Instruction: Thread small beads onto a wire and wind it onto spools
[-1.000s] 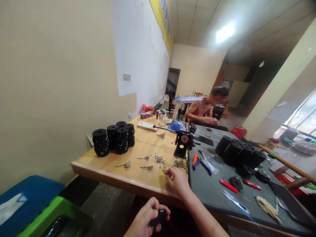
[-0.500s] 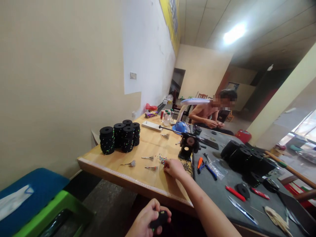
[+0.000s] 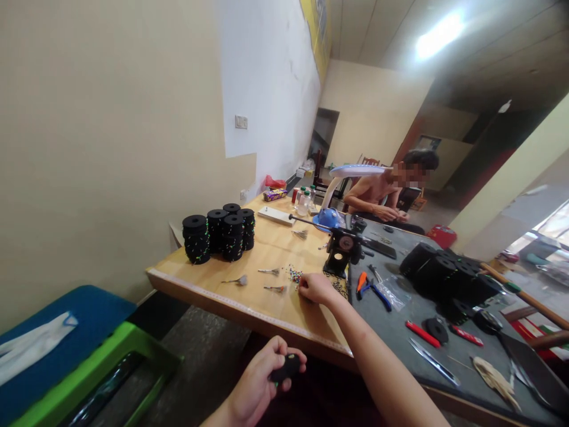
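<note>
Wooden table [image 3: 249,284]: right hand [image 3: 315,289] touches beads [image 3: 294,274], left hand [image 3: 260,373] holds black spool [image 3: 287,367].

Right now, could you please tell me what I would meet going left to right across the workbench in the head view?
stacked black spools → small white feather tuft → multicoloured beads → black metal bench clamp → orange-and-blue pliers → larger black cylindrical spools
</note>
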Tool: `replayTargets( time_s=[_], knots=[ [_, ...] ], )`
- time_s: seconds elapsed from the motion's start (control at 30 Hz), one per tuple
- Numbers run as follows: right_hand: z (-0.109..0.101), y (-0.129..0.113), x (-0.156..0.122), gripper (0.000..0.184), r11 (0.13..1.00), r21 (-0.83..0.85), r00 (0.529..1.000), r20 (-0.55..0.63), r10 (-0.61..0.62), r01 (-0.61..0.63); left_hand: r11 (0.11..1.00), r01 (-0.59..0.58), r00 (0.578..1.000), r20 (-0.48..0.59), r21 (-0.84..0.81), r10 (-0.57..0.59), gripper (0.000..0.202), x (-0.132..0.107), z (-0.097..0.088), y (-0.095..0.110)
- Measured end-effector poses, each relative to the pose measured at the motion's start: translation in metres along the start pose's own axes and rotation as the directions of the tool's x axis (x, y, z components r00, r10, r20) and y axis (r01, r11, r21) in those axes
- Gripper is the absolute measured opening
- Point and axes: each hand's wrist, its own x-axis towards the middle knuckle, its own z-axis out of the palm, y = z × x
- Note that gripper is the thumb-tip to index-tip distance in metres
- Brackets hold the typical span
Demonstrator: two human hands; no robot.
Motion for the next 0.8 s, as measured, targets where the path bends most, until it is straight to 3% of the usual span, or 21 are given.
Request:
replayTargets(
  time_s=[0.2,0.33,0.4,0.47,0.53,0.63,0.8],
  knots=[
    [-0.004,0.011,-0.022,0.013,0.959,0.283,0.992,-0.119,0.031,0.004,1.000,0.000,1.000,-0.004,0.006,0.000,0.012,0.002,0.000,0.001],
    [0.001,0.008,-0.075,0.009,0.869,0.493,0.992,-0.122,0.029,0.035,0.997,-0.020,1.000,-0.019,0.068,0.022,0.011,0.002,0.001,0.000],
    [0.007,0.000,-0.110,0.005,0.647,0.761,0.994,-0.099,0.050,0.043,0.991,-0.052,0.998,-0.015,0.121,0.054,0.011,0.002,0.000,-0.003],
    [0.013,-0.011,-0.142,0.010,0.471,0.882,0.997,-0.041,0.061,0.007,0.978,-0.090,0.996,0.001,0.188,0.092,0.010,0.002,-0.001,-0.009],
    [0.019,-0.024,-0.165,0.014,0.351,0.936,0.995,-0.034,0.097,-0.002,0.952,-0.132,0.991,0.022,0.276,0.131,0.010,0.003,-0.002,-0.014],
    [0.024,-0.038,-0.181,0.015,0.240,0.971,0.994,-0.029,0.104,0.003,0.885,-0.227,0.974,0.076,0.406,0.215,0.011,0.003,0.001,-0.017],
    [0.026,-0.041,-0.183,0.017,0.151,0.988,0.992,-0.038,0.119,0.020,0.815,-0.310,0.951,0.171,0.489,0.259,0.010,0.001,0.013,-0.011]
  ],
)
